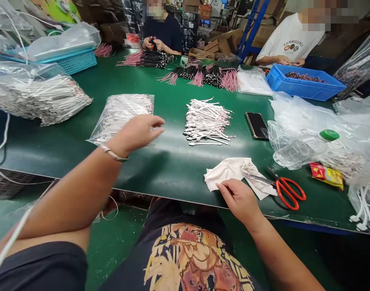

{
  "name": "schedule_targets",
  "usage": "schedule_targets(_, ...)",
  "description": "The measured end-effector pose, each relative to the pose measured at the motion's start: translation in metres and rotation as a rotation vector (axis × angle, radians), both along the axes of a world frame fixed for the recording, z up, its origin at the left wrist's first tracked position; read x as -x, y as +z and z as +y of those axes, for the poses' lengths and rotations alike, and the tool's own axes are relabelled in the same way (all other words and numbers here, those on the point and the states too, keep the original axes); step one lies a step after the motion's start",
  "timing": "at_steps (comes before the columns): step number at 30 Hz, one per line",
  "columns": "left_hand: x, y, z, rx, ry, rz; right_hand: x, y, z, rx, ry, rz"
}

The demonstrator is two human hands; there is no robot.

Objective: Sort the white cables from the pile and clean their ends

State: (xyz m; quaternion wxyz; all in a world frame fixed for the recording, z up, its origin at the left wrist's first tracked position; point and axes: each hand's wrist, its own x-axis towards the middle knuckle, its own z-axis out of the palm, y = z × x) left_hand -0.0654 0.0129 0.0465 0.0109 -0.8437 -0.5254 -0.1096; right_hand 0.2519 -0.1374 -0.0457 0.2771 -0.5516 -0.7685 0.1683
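My left hand (138,132) hovers over the green table (160,161), fingers loosely curled and pointing right, beside a clear bag of white cables (121,113). Nothing shows in it. My right hand (238,198) rests at the table's near edge, fingers curled, its thumb and forefinger pinched at the edge of a white cloth (233,171). A loose pile of short white cables (207,120) lies between and beyond both hands.
Red-handled scissors (283,188) lie on the cloth's right. A phone (257,125), a green-capped bottle (306,147) and plastic bags sit at right. A bigger cable bag (36,97) is at left. Two people work across the table by black-and-pink cable bundles (203,74) and a blue bin (306,83).
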Motion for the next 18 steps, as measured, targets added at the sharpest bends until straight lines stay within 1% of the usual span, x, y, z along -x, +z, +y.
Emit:
schedule_targets(3, -0.075, -0.012, 0.017, 0.021, -0.222, 0.067, 0.002, -0.004, -0.001, -0.035, -0.024, -0.029)
schedule_targets(4, -0.096, -0.017, 0.024, 0.02, -0.248, 0.105, 0.003, -0.005, -0.001, -0.036, -0.036, -0.022)
schedule_targets(5, -0.115, -0.023, 0.031, 0.023, -0.245, 0.143, 0.003, -0.004, -0.001, -0.033, -0.046, -0.011)
schedule_targets(6, -0.13, -0.029, 0.038, 0.027, -0.215, 0.183, 0.003, -0.003, 0.0, -0.022, -0.052, 0.002)
schedule_targets(8, -0.152, -0.039, 0.049, 0.027, -0.155, 0.221, 0.001, -0.001, 0.001, 0.007, -0.052, 0.025)
schedule_targets(11, -0.166, -0.049, 0.06, 0.013, -0.134, 0.226, -0.001, 0.003, 0.003, 0.044, -0.045, 0.047)
schedule_targets(13, -0.166, -0.049, 0.063, 0.006, -0.139, 0.231, -0.002, 0.005, 0.003, 0.046, -0.04, 0.064)
schedule_targets(15, -0.162, -0.044, 0.065, 0.005, -0.149, 0.239, -0.002, 0.004, 0.004, 0.041, -0.036, 0.08)
schedule_targets(18, -0.152, -0.029, 0.067, 0.02, -0.18, 0.251, -0.003, 0.002, 0.003, 0.032, -0.039, 0.09)
